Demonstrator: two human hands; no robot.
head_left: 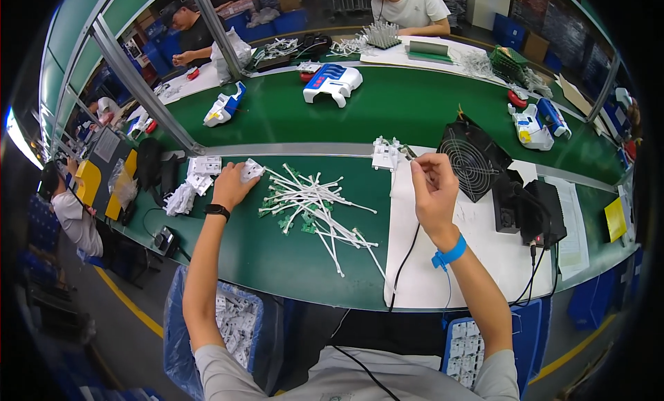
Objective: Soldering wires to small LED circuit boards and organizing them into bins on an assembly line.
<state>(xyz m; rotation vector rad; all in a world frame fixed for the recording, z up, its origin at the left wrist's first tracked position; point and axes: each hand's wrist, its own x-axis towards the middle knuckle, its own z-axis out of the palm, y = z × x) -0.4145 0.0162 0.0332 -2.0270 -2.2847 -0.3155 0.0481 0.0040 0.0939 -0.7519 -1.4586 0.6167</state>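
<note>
My left hand [234, 187], with a black band at the wrist, grips a small white plastic part [252, 170] at its fingertips. My right hand [437, 183], wearing a blue wrist strap [451, 252], pinches something small and thin whose kind I cannot make out. Just left of that pinch, a white plastic housing [385, 154] lies by the bench's metal rail. Between my hands spreads a loose pile of white cables [311, 197] with small green circuit boards. More white plastic parts [181, 197] are heaped left of my left hand.
A black fan [472, 159] and a black power box [543, 211] stand on the right, beside white sheet [429, 276]. Beyond the rail, blue-and-white housings [333, 82] sit on a green belt [277, 117]. A lined bin [259, 325] is below left. Other people work beyond.
</note>
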